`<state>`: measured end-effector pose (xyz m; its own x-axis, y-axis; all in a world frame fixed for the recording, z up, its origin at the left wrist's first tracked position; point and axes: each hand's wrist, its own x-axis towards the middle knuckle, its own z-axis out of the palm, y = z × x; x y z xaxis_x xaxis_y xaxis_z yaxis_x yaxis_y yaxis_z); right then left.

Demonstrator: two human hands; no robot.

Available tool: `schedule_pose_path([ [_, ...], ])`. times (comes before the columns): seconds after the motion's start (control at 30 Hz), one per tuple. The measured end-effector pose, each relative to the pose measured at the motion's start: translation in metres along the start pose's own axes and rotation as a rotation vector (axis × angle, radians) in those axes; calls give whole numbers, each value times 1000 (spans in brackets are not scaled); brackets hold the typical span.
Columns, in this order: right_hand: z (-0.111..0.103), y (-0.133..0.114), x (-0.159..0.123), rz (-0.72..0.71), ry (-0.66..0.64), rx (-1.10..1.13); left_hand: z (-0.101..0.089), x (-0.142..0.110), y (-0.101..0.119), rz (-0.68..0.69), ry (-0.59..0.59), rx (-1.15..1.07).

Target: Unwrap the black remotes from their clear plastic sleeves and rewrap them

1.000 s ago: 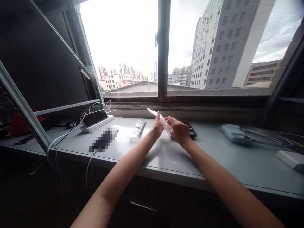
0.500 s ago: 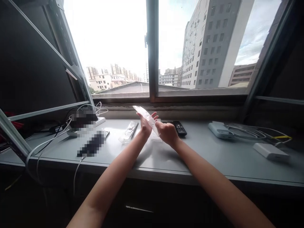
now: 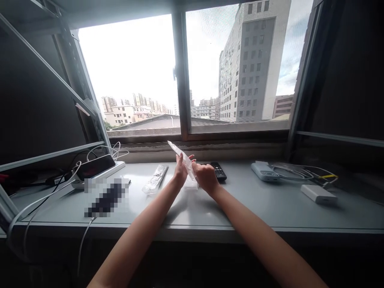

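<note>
A thin white, translucent plastic bag is held slanted above the desk, its upper end pointing away to the left. My left hand cradles it from the left, with the thumb on the near side and fingertips showing behind it. My right hand is closed on the bag's lower right end; its fingers are curled in. Whatever the bag may contain cannot be made out. Just behind my right hand lies a black remote control, partly covered. To the left rests a long item in clear plastic wrap.
The grey desk runs below a window. On the left stand a white power strip, loose cables and a blurred dark object. On the right lie a pale blue device, a coiled cable and a white box.
The camera view has tilted up and shifted, so the desk appears lower. Both hands still hold the bag, which now stands slightly steeper and is turned more edge-on.
</note>
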<state>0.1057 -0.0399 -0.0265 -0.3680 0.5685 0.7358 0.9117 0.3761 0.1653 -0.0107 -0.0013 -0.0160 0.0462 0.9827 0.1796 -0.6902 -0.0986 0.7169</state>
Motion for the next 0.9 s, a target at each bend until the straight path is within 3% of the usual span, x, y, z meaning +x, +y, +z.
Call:
schedule_pose_path([
  [0.13,1,3,1,2,47,33,-3,0,-1,79,52,50],
  [0.33,0,33,-2,-214,107,99,-20,11,18,54,103,17],
  [0.4,5,52,-6,-67,112,103,-29,13,28,58,122,2],
  [0.47,13,71,-10,270,60,100,-39,15,35,76,138,-14],
  [0.57,28,92,-15,724,-263,172,-48,17,41,99,153,-39],
  [0.67,39,99,-17,789,-538,244,-50,17,41,115,152,-44],
  [0.9,36,91,-18,743,-548,81,-46,16,39,111,156,6],
])
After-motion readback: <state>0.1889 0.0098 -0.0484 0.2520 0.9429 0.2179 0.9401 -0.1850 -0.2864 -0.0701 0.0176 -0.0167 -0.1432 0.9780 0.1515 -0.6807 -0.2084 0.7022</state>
